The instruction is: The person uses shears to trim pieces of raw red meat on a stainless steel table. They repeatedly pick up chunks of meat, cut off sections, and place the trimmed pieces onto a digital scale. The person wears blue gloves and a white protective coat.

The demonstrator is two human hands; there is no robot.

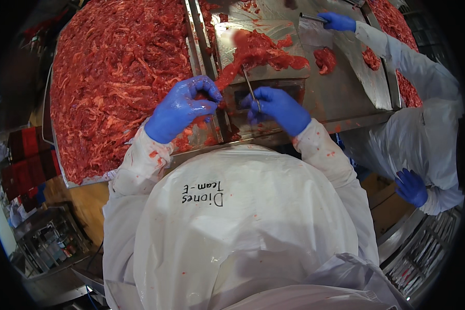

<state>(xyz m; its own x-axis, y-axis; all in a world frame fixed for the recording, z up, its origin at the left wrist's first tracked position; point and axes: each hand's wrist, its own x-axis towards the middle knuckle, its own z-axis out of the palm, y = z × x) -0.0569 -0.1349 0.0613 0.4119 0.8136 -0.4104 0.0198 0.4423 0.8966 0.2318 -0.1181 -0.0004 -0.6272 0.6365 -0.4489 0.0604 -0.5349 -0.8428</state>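
Observation:
My left hand (pixel 183 108), in a blue glove, curls its thumb and fingers together at the near left end of a strip of red meat (pixel 263 51). The strip seems to run into the fingertips, though the grip itself is partly hidden. In my gloved right hand (pixel 281 109) is a thin-bladed knife (pixel 249 82), pointing away from me. Its tip touches or lies over the meat, and its handle is hidden by my fingers. The meat lies on a pale cutting board (pixel 227 39) just beyond my hands.
A large bin (pixel 67 178) heaped with red meat trimmings (pixel 119 88) stands left, beside a metal rail (pixel 199 41). Right of the board, small meat pieces (pixel 324 60) lie on the steel table (pixel 346 82). A co-worker's gloved hand (pixel 340 21) holds a grey rod-like tool (pixel 312 18); their other hand (pixel 411 187) hangs lower.

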